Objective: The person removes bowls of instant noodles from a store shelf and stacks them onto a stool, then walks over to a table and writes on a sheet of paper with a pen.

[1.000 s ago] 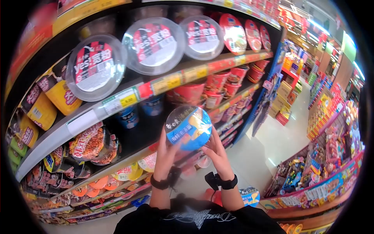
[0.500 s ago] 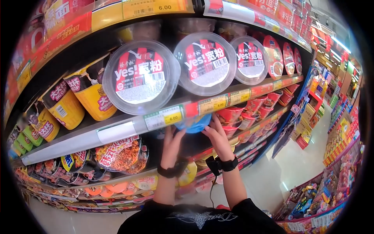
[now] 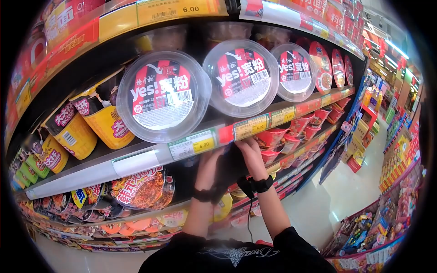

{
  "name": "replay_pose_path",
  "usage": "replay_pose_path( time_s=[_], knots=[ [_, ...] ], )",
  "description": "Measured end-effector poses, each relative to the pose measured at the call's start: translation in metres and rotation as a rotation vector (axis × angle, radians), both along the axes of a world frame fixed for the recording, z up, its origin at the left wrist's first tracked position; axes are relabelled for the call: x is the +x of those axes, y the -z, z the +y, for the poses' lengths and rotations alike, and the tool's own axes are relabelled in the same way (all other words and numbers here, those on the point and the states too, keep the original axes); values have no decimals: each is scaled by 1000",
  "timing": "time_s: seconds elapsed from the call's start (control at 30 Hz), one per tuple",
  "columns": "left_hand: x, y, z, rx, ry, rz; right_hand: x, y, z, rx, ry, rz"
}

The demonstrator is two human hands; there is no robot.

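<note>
My left hand (image 3: 211, 159) reaches into the gap under the upper shelf's edge. It is blurred, and its fingers are hidden behind the price strip (image 3: 191, 146). Close beside it, my right hand (image 3: 248, 151) reaches into the same gap, its fingertips out of sight behind the strip. What either hand touches in there does not show. Red noodle bowls (image 3: 272, 139) stand just right of my right hand. To the left on that lower level leans a noodle bowl with a red and white lid (image 3: 139, 187).
Above my hands, clear-lidded bowls (image 3: 161, 95) stand tilted on the upper shelf, with yellow cups (image 3: 109, 120) on their left. Another price rail (image 3: 159, 13) runs overhead. An aisle floor (image 3: 314, 207) and a bin of small packets (image 3: 373, 232) lie to the right.
The blue round container between my hands has gone out of sight behind the shelf edge. My hands have gone further under it, the left one shifting slightly right.
</note>
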State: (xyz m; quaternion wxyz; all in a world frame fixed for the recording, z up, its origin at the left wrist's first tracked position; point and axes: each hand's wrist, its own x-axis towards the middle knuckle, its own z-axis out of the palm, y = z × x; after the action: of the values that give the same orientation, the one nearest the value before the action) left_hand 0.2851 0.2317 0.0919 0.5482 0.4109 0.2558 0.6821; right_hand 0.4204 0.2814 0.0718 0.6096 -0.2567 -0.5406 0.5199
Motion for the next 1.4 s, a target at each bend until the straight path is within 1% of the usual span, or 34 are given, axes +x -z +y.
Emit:
replay_pose_path(
  time_s=[0.13,0.27,0.3,0.37,0.4,0.43,0.5,0.57,0.6,0.7,0.77,0.8,0.83,0.9,0.97,1.13,1.23,1.33,1.4],
  knots=[
    [3,-5,9,-75,29,-38,-7,1,13,59,7,-163],
    [-3,16,35,-62,55,-37,-9,8,31,131,35,-269],
    [-2,17,38,-59,51,-23,-7,6,30,108,5,-258],
    [2,16,31,-56,70,-29,-2,1,26,64,-54,-233],
    [4,9,20,-55,94,-47,0,1,22,74,-73,-291],
    [5,4,13,-52,117,-65,3,0,16,107,-38,-340],
    [9,1,4,-15,129,-5,10,-2,-5,175,32,-442],
    [18,-10,-17,-33,109,17,19,1,-31,177,93,-410],
    [23,-15,-26,-14,147,29,25,2,-45,176,132,-396],
    [36,0,-34,48,152,186,50,-4,-93,156,216,-396],
    [52,-3,-51,78,231,203,70,-6,-123,8,168,-265],
    [62,-3,-60,77,274,194,82,-7,-136,99,266,-370],
    [73,-2,-68,76,321,186,92,-5,-151,78,295,-310],
    [95,7,-80,54,379,212,109,-13,-187,-86,385,-242],
    [119,8,-101,34,469,200,130,-7,-214,-108,476,-228],
    [183,37,-148,-42,666,232,180,7,-297,-194,686,-235],
    [217,55,-181,-100,744,320,206,24,-347,-286,812,-207],
    [250,105,-201,-127,832,359,228,42,-391,-332,891,-216],
    [268,137,-214,-151,881,411,245,67,-414,-359,952,-263]
  ],
)
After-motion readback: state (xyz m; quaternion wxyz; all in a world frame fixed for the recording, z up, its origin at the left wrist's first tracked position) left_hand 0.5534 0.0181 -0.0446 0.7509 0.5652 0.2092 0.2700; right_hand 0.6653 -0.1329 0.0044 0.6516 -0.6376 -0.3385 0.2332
